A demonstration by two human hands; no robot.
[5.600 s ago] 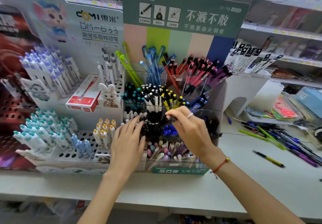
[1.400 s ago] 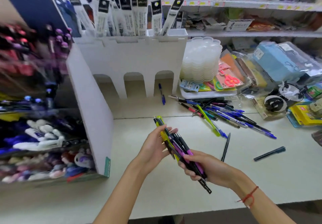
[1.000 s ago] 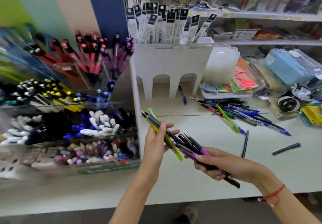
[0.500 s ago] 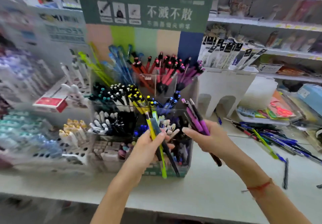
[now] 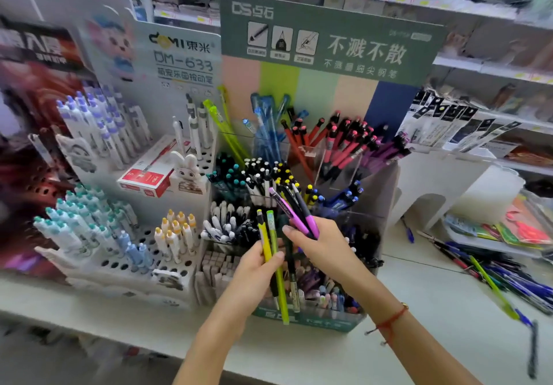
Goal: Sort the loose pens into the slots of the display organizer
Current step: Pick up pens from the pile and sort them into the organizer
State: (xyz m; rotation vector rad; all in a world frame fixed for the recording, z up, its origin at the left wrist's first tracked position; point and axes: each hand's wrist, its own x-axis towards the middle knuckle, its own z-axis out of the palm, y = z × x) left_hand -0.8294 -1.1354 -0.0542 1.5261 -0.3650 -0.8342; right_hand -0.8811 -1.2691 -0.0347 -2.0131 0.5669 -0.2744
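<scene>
Pens: left hand grips yellow and green pens; right hand pinches purple pens, frame centre.
Organizer: directly behind both hands, slots crowded.
Loose pile: right, on the bench.
White pen rack: left.

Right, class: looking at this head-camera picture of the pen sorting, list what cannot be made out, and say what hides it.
- Head view: lower ends of the purple pens, hidden inside the right hand.
- Head view: how many dark pens the left hand holds beside the yellow pens; its fingers cover them.
- Head view: loose pens at right, blurred and cut by the edge.
</scene>
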